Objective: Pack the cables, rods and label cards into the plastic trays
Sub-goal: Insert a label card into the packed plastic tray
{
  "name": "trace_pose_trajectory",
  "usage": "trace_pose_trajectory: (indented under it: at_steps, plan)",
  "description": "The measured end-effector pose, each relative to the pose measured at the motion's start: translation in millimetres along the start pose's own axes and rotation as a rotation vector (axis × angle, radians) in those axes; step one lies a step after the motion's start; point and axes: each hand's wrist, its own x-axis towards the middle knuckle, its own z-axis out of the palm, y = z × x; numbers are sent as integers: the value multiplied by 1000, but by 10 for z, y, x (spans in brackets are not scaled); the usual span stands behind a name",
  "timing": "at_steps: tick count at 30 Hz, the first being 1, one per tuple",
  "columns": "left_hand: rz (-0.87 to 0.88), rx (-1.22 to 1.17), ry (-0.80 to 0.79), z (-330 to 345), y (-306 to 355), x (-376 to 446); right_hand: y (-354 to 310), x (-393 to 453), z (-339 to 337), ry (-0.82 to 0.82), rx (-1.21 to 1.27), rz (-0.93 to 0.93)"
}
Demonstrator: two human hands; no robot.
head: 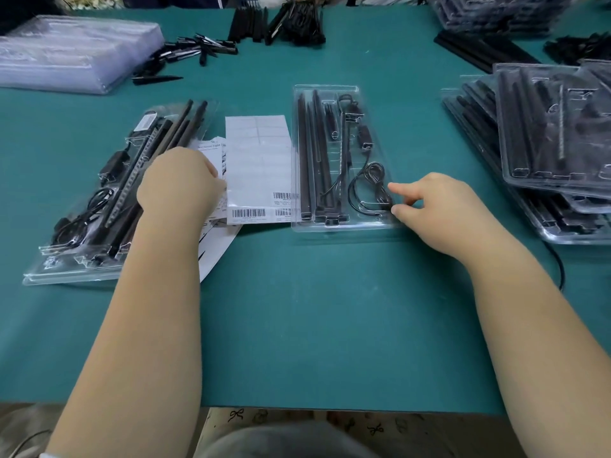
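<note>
A clear plastic tray (380,226) lies in the middle of the green table, holding black rods (309,160) and a coiled black cable (370,180). My right hand (439,209) grips the tray's near right corner, thumb and fingers curled at its edge. White label cards (258,160) with barcodes lie just left of this tray. My left hand (182,183) rests on the paper sheets with its fingers curled over them; whether it pinches one is hidden. A second filled tray (66,269) lies to the left of my left hand.
Filled trays (545,143) are stacked at the right. A stack of clear trays (66,54) sits at the far left. Loose black pins (198,49), rods (248,24) and cable bundles (301,24) lie along the far edge. A black cable (558,262) trails near my right forearm.
</note>
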Motion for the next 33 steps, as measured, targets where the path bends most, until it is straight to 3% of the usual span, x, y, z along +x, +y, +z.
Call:
trace_pose_trajectory:
  at_steps: [3,8,11,13,16,19,21,25,29,33]
  plan:
    - [24,-11,91,-5,13,-2,6,0,15,13,6,-1]
    - [18,-194,458,-84,22,-22,24,1,8,10,43,18]
    - [171,-365,675,-124,78,-89,4,-10,4,11,37,31]
    - [319,-472,697,-115,208,-171,-16,0,17,32,73,66]
    - [477,-601,592,-9,453,-362,-30,41,41,84,60,85]
    - [530,-685,369,139,653,-579,-31,80,60,109,64,49]
    - [620,-570,262,246,746,-684,-20,94,71,121,132,42]
    - [824,-415,204,367,850,-770,-61,65,96,172,324,-15]
    - [894,-413,95,402,847,-758,-84,39,98,171,272,-74]
    - [851,-461,-237,382,819,-680,-51,48,89,143,244,-77]
